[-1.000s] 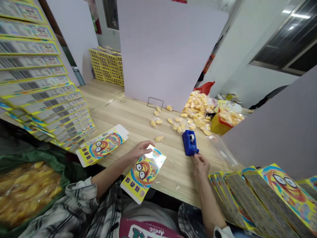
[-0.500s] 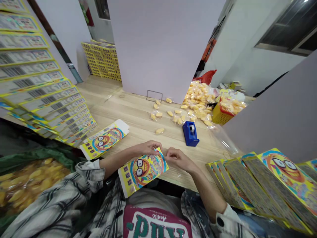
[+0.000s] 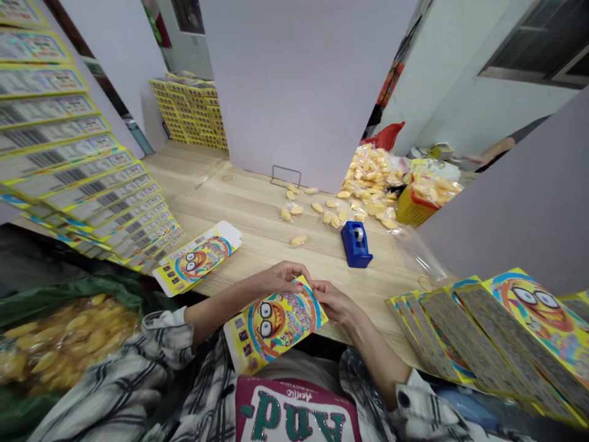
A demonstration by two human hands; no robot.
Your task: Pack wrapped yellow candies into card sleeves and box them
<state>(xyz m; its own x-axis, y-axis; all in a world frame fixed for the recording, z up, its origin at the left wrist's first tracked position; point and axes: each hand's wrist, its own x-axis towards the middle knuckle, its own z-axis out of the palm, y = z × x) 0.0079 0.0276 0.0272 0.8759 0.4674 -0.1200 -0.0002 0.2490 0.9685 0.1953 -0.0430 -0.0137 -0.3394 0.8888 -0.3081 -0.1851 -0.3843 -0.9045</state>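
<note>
A yellow printed box (image 3: 271,322) with a cartoon face in glasses lies tilted over the table's front edge, close to my body. My left hand (image 3: 288,276) is closed on its upper edge, thumb on the printed face. At the right end of the same box, my right hand (image 3: 334,301) has its fingers pressed against the edge; part of them is hidden behind the card. Beyond the hands stands a blue tape dispenser (image 3: 356,245). One wrapped yellow piece (image 3: 299,240) lies on the table ahead of my left hand.
Flat printed boxes (image 3: 197,261) lie to the left, beside a tall fanned stack (image 3: 92,159). More boxes (image 3: 460,331) stand at right. Wrapped yellow pieces (image 3: 368,178) pile up near a yellow basket (image 3: 414,205). A green bag (image 3: 69,285) sits lower left. Another person's arm (image 3: 494,150) shows behind the right panel.
My right hand has moved onto the box's right end, where its fingers were bent just beside it. The box has shifted slightly right. Another person's arm has appeared at back right.
</note>
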